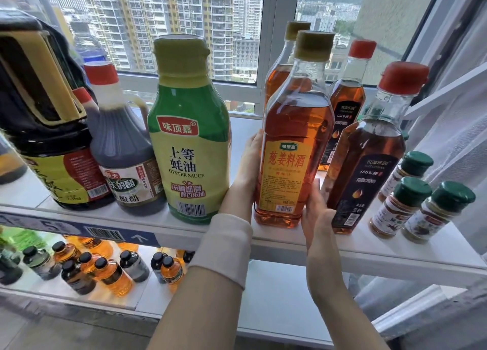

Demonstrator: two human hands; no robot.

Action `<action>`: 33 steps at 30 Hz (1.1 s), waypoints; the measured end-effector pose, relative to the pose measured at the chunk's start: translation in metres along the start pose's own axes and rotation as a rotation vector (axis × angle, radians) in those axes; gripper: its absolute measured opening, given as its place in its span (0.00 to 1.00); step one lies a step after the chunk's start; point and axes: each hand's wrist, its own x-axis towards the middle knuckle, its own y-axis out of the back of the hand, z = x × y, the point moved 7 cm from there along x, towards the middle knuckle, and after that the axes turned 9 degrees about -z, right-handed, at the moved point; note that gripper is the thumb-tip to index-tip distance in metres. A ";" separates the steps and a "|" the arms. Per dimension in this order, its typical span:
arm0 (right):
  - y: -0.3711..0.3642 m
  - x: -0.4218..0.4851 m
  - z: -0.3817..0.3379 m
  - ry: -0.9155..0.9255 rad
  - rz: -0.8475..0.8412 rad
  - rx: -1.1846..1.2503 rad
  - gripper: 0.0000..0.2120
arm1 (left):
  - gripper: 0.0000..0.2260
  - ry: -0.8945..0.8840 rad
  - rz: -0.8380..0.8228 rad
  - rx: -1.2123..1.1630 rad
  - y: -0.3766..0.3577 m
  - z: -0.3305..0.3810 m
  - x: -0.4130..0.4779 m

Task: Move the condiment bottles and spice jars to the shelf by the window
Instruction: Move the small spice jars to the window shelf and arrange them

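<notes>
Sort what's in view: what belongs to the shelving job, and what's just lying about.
Job: wine bottle, gripped by left hand and right hand; oyster sauce; vinegar jug; dark jug; oil bottles; spice jars; shelf.
Lying about: small bottles on the lower level; curtain.
</notes>
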 end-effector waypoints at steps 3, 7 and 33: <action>-0.003 -0.001 0.001 -0.005 -0.029 -0.009 0.47 | 0.21 -0.021 -0.005 -0.043 -0.001 0.001 -0.003; -0.004 -0.001 -0.002 0.003 -0.036 -0.011 0.45 | 0.22 -0.009 0.001 -0.003 0.001 0.002 -0.014; -0.092 -0.017 -0.005 0.174 0.212 -0.135 0.16 | 0.14 -0.481 0.436 0.265 0.116 0.000 -0.186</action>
